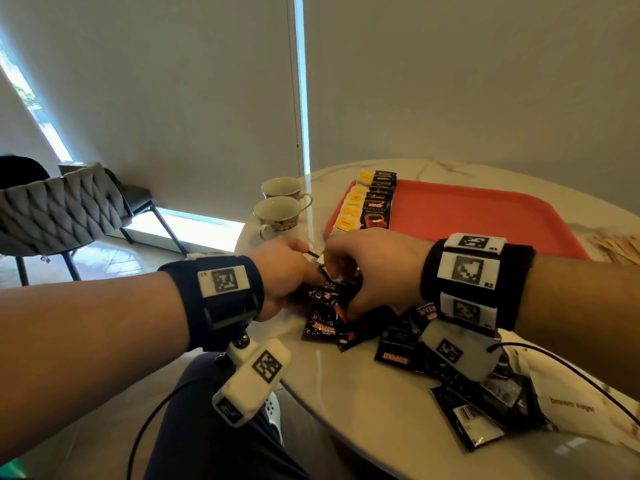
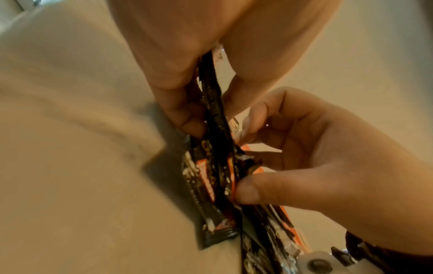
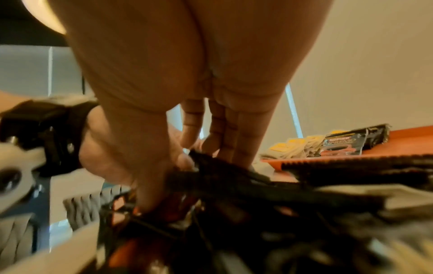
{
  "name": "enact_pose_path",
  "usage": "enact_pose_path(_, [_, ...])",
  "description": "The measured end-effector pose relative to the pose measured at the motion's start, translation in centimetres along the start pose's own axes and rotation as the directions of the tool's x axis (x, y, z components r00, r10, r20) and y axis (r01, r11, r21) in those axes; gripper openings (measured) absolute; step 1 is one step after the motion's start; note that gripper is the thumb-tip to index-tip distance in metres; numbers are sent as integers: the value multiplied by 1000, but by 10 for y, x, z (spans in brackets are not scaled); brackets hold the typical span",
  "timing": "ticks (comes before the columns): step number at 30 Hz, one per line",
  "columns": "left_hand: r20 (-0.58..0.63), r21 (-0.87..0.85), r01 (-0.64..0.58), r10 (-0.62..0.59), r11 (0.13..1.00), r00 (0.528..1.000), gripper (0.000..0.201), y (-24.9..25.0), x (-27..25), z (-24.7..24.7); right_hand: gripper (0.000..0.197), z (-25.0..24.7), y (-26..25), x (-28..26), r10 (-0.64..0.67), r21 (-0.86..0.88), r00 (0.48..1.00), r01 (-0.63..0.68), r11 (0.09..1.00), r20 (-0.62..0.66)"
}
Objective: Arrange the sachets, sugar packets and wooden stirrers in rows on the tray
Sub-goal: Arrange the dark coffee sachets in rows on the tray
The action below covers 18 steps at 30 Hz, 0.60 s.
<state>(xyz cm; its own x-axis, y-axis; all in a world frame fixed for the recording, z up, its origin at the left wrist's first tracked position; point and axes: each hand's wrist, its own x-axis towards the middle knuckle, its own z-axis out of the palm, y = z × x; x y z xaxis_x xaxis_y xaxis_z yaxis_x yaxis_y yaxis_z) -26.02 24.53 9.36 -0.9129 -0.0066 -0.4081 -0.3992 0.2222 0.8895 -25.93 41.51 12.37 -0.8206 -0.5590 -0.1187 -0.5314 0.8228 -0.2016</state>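
Sachets (image 1: 378,198) stood in a row along the left edge of your red tray (image 1: 485,216), yellow packets (image 1: 351,209) just beside them; the rest of the tray floor lay bare. At frame centre your left hand (image 1: 284,271) and right hand (image 1: 367,268) both pinched a bunch of black sachets (image 1: 323,311) on the desk (image 1: 346,382). Two cups (image 1: 277,211) stood near the desk's left rim.

bare forearms wear black wristbands (image 1: 221,299) with white coded marker blocks (image 1: 468,268) and black cables (image 1: 568,365).

"SUPREMO" on tray's front sachet (image 1: 376,211)
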Motion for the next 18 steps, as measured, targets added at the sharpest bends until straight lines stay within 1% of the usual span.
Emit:
enact_pose_path(1, [-2, -11, -13, 13, 1000, 1000, 60, 1, -1, -1, 51, -3, 1, -1, 4, 29, 1000, -4, 1000, 10])
enact_pose_path(3, [-14, -45, -44, 43, 998, 999, 63, 3, -3, -6, 46, -11, 7, -3, 31, 101, 1000, -31, 994, 4])
enact_pose_path(5, [-22, -82, -78, 77, 994, 997, 65, 4, -8, -14, 37, -19, 16, -4, 73, 187, 995, -59, 981, -69])
enact_pose_path(7, [-19, -100, -127, 126, 987, 992, 69, 0, -11, -22, 35, -24, 26, -4, 142, 267, 979, -99, 959, -147])
enact_pose_path(9, [-26, -86, -202, 200, 976, 979, 72, -3, -15, -25, 45, -24, 33, -2, 205, 316, 966, -148, 937, -156])
enact_pose_path(12, [-19, -27, -344, 343, 939, 939, 73, -4, -20, -27, 63, -21, 35, 1, 216, 424, 974, -167, 890, -71])
enact_pose_path(13, [-14, -8, -397, 397, 918, 918, 73, -3, -21, -26, 66, -20, 35, 3, 204, 484, 978, -164, 860, -31])
enact_pose_path(15, [-5, 11, -479, 479, 878, 878, 75, 2, -22, -26, 59, -16, 33, 7, 174, 613, 984, -162, 773, 39])
enact_pose_path(17, [16, 24, -535, 535, 845, 845, 80, 10, -21, -24, 49, -15, 27, 8, 164, 730, 985, -156, 666, 61])
enact_pose_path(18, [18, 46, -557, 557, 829, 830, 83, 14, -19, -21, 47, -16, 24, 8, 173, 790, 983, -150, 595, 57])
